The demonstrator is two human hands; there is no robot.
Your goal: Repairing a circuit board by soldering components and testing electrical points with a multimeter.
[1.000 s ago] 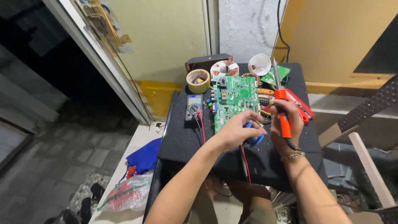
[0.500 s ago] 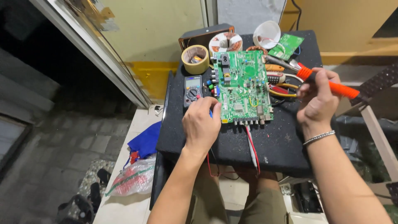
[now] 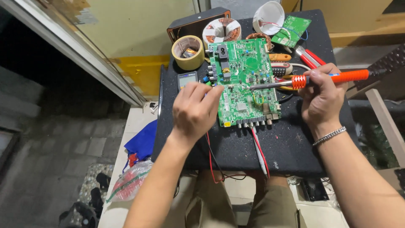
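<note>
Two hands work over a green circuit board [image 3: 246, 86] lying flat on the black table [image 3: 291, 143]: left hand [image 3: 195, 110] curled, fingertips at the board's left edge, holding nothing visible; right hand [image 3: 322, 99] gripping an orange soldering iron [image 3: 312, 79], tip over mid-board. A slip could bridge neighbouring joints; tape roll [image 3: 188, 52] sits beyond

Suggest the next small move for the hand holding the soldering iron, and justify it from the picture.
Probably lower the soldering iron tip onto the green circuit board: the right hand holds it level across the board, while the left hand steadies the board's left edge.
</note>
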